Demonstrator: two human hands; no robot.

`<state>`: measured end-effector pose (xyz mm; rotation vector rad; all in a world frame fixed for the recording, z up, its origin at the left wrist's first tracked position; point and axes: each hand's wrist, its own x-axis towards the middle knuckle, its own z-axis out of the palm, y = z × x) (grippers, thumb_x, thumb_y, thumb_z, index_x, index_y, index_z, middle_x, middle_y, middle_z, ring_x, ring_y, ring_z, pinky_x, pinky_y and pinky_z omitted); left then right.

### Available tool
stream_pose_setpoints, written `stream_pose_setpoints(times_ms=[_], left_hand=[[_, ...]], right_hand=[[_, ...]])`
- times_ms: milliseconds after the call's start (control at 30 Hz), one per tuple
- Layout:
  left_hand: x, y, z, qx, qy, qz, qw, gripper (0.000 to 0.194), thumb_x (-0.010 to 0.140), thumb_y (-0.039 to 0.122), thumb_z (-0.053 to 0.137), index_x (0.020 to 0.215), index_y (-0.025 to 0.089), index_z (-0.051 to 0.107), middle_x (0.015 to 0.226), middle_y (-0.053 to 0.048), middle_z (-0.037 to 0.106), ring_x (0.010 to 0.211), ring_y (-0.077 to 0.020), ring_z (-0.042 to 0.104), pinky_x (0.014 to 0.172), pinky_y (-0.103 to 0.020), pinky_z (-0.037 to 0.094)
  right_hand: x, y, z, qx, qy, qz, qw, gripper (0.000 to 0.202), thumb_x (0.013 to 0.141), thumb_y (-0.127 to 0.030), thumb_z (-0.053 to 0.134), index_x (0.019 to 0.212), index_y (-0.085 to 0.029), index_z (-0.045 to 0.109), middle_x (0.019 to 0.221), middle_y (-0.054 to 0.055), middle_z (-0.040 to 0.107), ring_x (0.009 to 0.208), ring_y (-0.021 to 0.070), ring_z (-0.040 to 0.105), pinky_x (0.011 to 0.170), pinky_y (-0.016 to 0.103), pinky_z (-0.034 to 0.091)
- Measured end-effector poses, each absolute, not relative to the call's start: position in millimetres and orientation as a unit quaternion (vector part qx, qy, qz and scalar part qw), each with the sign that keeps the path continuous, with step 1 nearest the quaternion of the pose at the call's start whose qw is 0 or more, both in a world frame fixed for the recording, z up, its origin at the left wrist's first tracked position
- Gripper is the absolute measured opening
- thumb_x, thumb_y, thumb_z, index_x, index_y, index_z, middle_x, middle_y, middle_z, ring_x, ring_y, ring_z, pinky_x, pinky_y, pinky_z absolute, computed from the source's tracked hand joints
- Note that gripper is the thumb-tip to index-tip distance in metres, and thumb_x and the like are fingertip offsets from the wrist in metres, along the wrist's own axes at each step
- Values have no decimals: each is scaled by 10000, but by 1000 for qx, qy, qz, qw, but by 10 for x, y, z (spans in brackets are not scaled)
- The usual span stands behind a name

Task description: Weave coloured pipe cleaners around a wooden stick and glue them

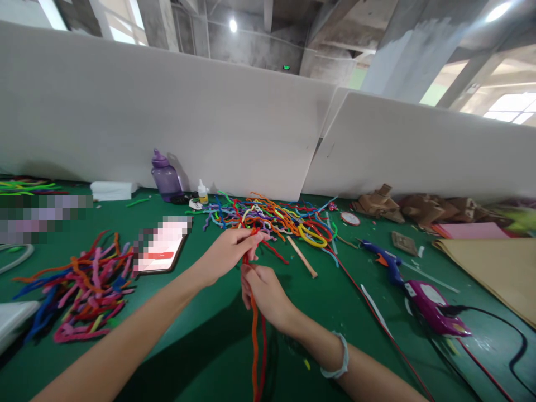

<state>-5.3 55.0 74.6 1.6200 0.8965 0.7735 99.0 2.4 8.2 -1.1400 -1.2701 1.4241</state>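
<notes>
My left hand point(234, 250) pinches the upper part of a red and orange bundle of fuzzy pipe cleaners point(254, 335). Just below it, my right hand point(264, 287) has its fingers closed around the same strands. Two long ends, one orange and one red, hang from my right hand toward the near table edge. Both hands are above the green table, and the fingers partly hide where the strands meet. Behind them lies a tangled heap of many-coloured pipe cleaners point(268, 215).
Left are more pipe cleaners point(92, 279), a phone point(163, 248) and a purple bottle point(165, 178). A small glue bottle point(202, 192) stands behind. Right are a wooden stick point(302, 257), a blue glue gun point(381, 254) with cord, a magenta device point(438, 307) and brown paper point(494, 273).
</notes>
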Motion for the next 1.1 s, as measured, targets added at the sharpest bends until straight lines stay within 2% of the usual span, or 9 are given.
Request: stream_pose_setpoints(times_ms=[167,267,367,433,567,667,767,1000,1100], left_hand=[[-46,546,760,637,387,353,565,315,867,389,501,696,173,654,515,15,513,555,-150,550,589,-275,445],[-110,615,772,584,376,422,583,280,870,344,527,709,151,653,522,11,527,537,-132,536,602,-269,458],[-241,761,795,478,355,495,633,200,867,233,553,732,123,651,528,0,548,512,-118,530,568,-249,473],[-351,878,814,337,334,521,710,186,880,153,517,745,106,636,501,0,528,483,-117,528,518,-241,477],[-571,1071,847,253,308,527,751,323,935,44,330,703,108,545,432,64,369,327,-30,350,353,-143,316],[-714,1169,850,218,286,540,761,356,964,42,256,705,132,483,418,82,320,301,-27,300,312,-151,236],[-840,1251,843,194,274,557,760,375,995,87,203,714,145,443,400,93,304,290,-37,278,304,-171,216],[-1126,1382,857,162,279,585,744,367,1011,134,194,712,158,405,384,94,285,291,-43,242,310,-198,164],[-1213,1411,880,148,289,586,743,359,1013,147,208,710,162,400,383,90,283,301,-43,226,318,-198,147]], right_hand=[[989,20,56,-454,-517,574,443,346,892,-342,391,575,-203,382,448,-72,362,354,70,392,373,204,306],[993,-14,91,-448,-523,581,435,339,901,-342,387,596,-196,407,463,-69,375,376,71,404,388,195,315],[990,-74,140,-433,-563,582,396,377,923,-359,361,604,-180,452,495,-49,419,430,72,434,430,184,341],[979,-118,158,-412,-583,597,366,395,932,-367,351,611,-173,473,508,-41,441,453,71,452,454,177,353],[932,-189,126,-377,-590,645,307,375,927,-345,348,613,-178,466,477,-53,416,416,71,450,424,168,350],[890,-228,79,-386,-614,637,261,368,916,-323,354,613,-168,494,476,-40,454,409,73,455,396,159,345],[855,-267,68,-391,-616,646,225,361,909,-296,352,614,-157,506,479,-35,475,408,67,482,391,146,341],[829,-341,112,-362,-632,659,187,359,898,-238,328,624,-147,541,463,-37,473,421,65,495,418,138,357],[873,-310,118,-351,-681,624,154,350,889,-219,330,634,-155,560,463,-42,488,429,66,498,460,145,389]])
